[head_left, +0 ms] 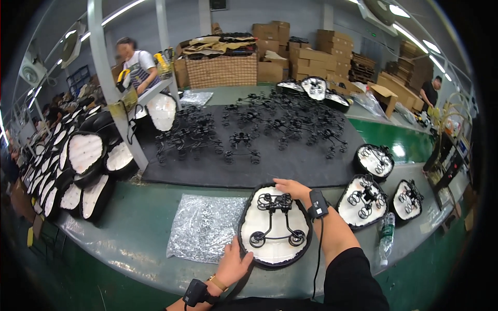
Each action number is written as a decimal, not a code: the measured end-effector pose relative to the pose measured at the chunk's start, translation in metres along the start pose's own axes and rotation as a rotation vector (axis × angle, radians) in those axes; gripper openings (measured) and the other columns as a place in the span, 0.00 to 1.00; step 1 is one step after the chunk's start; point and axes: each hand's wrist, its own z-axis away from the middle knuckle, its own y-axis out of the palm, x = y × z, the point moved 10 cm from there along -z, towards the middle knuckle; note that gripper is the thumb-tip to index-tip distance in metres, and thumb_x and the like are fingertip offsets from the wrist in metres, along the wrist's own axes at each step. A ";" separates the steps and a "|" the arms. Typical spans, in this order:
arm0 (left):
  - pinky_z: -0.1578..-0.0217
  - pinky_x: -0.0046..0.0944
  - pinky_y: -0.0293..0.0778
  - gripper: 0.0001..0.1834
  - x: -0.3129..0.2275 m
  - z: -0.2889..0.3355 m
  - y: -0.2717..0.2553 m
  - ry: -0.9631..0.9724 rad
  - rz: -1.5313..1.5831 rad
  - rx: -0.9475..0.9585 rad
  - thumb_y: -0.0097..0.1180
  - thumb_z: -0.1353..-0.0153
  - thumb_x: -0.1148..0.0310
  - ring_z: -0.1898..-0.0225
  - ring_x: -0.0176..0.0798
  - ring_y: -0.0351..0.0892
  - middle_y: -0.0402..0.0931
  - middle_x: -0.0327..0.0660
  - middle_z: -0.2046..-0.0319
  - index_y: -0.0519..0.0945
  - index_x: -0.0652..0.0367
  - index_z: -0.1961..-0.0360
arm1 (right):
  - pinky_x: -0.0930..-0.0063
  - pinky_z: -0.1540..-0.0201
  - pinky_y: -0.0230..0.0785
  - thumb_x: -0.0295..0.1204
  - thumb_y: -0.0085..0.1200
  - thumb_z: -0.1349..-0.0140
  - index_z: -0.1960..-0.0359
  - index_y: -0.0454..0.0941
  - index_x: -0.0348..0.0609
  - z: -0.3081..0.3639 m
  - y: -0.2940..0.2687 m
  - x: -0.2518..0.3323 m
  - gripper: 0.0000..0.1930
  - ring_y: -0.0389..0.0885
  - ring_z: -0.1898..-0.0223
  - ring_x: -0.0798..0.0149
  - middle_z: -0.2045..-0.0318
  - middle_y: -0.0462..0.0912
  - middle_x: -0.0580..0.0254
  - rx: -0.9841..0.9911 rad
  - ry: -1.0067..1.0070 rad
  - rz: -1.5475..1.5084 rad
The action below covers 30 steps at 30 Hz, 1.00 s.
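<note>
A padded bicycle saddle [253, 220] lies upside down at the table's near edge, its white underside up within a black rim. On that underside rests a black spring frame [275, 202] with coils. My left hand [233, 264] grips the saddle's lower left rim, thumb over the edge. At its far right rim my right hand [293, 189] is closed on the edge, the fingers partly hidden. To the left, touching or nearly touching the saddle, lies a clear bag of small metal parts [205, 228]. Both wrists carry small black devices with cables.
Many black spring frames [241, 139] cover a dark mat [207, 173] ahead. Upturned saddles with frames [363, 202] and a water bottle [386, 238] stand right. Saddles [85, 153] pile up left beside a metal post [116, 93]. Two people work farther off; cardboard boxes [321, 54] stand behind.
</note>
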 end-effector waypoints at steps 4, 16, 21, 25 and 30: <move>0.46 0.58 0.73 0.44 -0.003 0.001 -0.003 -0.065 0.105 -0.006 0.55 0.36 0.59 0.48 0.74 0.73 0.62 0.70 0.42 0.49 0.68 0.26 | 0.61 0.46 0.74 0.46 0.58 0.39 0.42 0.79 0.48 0.031 -0.034 0.006 0.26 0.84 0.49 0.49 0.50 0.85 0.48 -0.091 0.113 0.238; 0.57 0.48 0.76 0.17 -0.058 -0.062 -0.052 0.076 0.530 0.010 0.57 0.32 0.64 0.58 0.56 0.81 0.80 0.49 0.63 0.80 0.59 0.45 | 0.63 0.57 0.83 0.29 0.55 0.42 0.53 0.78 0.35 0.333 -0.048 -0.027 0.17 0.86 0.63 0.56 0.63 0.85 0.57 -0.538 0.604 -1.067; 0.59 0.49 0.77 0.07 -0.020 -0.055 -0.137 0.422 -0.393 -0.487 0.58 0.37 0.68 0.59 0.51 0.80 0.80 0.41 0.64 0.87 0.53 0.63 | 0.43 0.55 0.82 0.39 0.48 0.39 0.38 0.69 0.33 0.352 0.017 -0.018 0.30 0.85 0.54 0.44 0.49 0.82 0.44 -0.558 0.464 -1.267; 0.61 0.49 0.77 0.07 0.002 -0.063 -0.125 0.375 -0.672 -0.425 0.57 0.43 0.70 0.59 0.50 0.79 0.78 0.41 0.66 0.87 0.52 0.70 | 0.36 0.51 0.80 0.31 0.48 0.36 0.33 0.61 0.44 0.334 0.075 -0.020 0.28 0.81 0.48 0.41 0.44 0.77 0.47 -0.705 0.416 -1.472; 0.59 0.51 0.76 0.06 0.009 -0.067 -0.133 0.307 -0.765 -0.418 0.59 0.42 0.69 0.60 0.53 0.79 0.80 0.44 0.65 0.86 0.54 0.66 | 0.38 0.44 0.76 0.31 0.48 0.27 0.31 0.54 0.46 0.288 0.122 0.039 0.26 0.80 0.46 0.33 0.38 0.72 0.42 -0.621 0.352 -1.579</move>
